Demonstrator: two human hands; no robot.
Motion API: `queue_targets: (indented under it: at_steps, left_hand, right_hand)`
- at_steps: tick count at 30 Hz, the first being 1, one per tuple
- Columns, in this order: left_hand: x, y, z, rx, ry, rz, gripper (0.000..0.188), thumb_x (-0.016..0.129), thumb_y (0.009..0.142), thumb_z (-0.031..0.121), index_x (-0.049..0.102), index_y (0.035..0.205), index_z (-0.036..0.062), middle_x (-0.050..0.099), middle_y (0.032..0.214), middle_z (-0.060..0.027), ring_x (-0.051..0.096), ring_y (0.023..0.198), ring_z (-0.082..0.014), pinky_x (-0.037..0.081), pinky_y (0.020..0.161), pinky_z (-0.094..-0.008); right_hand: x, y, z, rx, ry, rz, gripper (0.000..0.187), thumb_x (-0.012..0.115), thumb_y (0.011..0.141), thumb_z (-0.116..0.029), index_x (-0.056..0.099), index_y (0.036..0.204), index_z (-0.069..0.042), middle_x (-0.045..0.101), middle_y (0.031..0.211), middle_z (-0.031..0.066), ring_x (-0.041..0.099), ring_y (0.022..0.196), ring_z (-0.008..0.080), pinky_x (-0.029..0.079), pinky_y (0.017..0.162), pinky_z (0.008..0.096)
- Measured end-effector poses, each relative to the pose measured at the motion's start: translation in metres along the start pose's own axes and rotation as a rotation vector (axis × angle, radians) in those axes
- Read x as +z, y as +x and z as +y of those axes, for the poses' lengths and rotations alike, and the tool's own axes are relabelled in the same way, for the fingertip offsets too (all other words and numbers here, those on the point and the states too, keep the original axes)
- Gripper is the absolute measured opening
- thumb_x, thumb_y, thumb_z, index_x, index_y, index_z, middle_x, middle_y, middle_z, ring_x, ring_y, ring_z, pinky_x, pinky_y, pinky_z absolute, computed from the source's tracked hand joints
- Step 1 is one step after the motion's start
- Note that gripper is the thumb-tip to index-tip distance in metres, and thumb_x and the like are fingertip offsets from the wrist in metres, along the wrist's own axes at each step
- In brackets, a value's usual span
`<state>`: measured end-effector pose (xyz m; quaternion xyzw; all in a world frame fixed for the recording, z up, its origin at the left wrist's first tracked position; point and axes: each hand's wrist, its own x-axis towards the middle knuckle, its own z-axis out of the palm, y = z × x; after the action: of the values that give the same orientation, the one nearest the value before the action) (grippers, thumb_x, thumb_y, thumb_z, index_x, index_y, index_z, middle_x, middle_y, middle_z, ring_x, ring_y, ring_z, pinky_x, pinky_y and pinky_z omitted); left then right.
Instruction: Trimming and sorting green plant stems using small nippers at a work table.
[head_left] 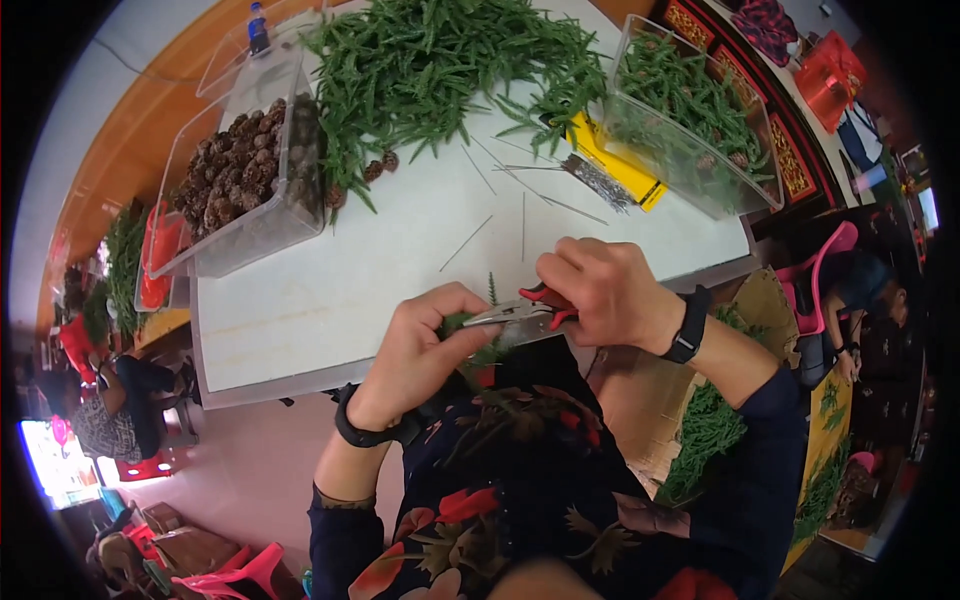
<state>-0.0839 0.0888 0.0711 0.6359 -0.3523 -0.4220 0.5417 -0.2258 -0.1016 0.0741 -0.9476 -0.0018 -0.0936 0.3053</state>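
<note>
Pliers (510, 311) | right hand (603, 290) is gripping them | left hand (425, 335) is holding sprig (454, 325) | wires (523, 228) are lying beyond hands

Pliers (510, 311): bare metal at the nose, smooth, soft shine; red-and-black grips, plastic-looking, lightly glossy. Sprig (492, 288) and heaped foliage (430, 70): plastic-looking, bristly, low sheen. Wires (595, 185): thin metal, dull grey. Table (300, 330): white top, smooth, near matt, faintly stained. Left tub (265, 235) and right tub (725, 195): clear plastic, smooth, glossy along the rims. Pine cones (228, 175): woody, rough-scaled, matt. Yellow packet (625, 165): card or plastic, hard to tell; smooth face. Carton (630, 400): brown cardboard, matt, ragged-edged. Garment (500, 460): dark printed cloth, soft, matt. Red bag (835, 75): shiny, plastic-looking. Pink chair (250, 575): smooth glossy plastic.
</note>
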Motion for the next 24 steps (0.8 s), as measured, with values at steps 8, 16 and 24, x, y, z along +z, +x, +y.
queue_targets:
  at_steps: [8, 16, 24]
  left_hand:
    - [-0.01, 0.024, -0.006, -0.058, -0.359, 0.199, 0.009, 0.062, 0.09, 0.007, 0.065, 0.093, -0.0008, 0.06, 0.076, 0.0028, 0.047, 0.066, -0.003, 0.036, 0.059, -0.0184]
    - [-0.001, 0.039, -0.007, -0.034, -0.508, 0.272, 0.007, 0.063, 0.09, 0.007, 0.064, 0.093, 0.0009, 0.058, 0.074, 0.0042, 0.044, 0.063, -0.0016, 0.034, 0.057, -0.0172]
    - [0.003, 0.044, -0.013, -0.037, -0.5, 0.207, 0.007, 0.063, 0.091, 0.006, 0.064, 0.094, 0.0002, 0.061, 0.079, 0.0026, 0.049, 0.069, -0.0016, 0.038, 0.062, -0.0167]
  right_hand:
    - [-0.016, 0.036, -0.01, 0.726, 0.964, -0.4, 0.019, 0.065, 0.087, -0.02, 0.055, 0.092, -0.005, 0.052, 0.072, -0.001, 0.054, 0.061, 0.0105, 0.042, 0.051, 0.0283]
    - [-0.014, 0.049, 0.0, 0.261, 0.509, 0.138, 0.015, 0.066, 0.089, -0.015, 0.059, 0.096, -0.003, 0.053, 0.074, -0.0032, 0.048, 0.064, 0.0041, 0.04, 0.057, 0.0197]
    - [0.007, 0.064, 0.01, 0.207, 0.662, 0.132, 0.015, 0.067, 0.088, -0.012, 0.059, 0.094, -0.001, 0.057, 0.074, -0.0013, 0.048, 0.064, 0.0054, 0.042, 0.06, 0.0223]
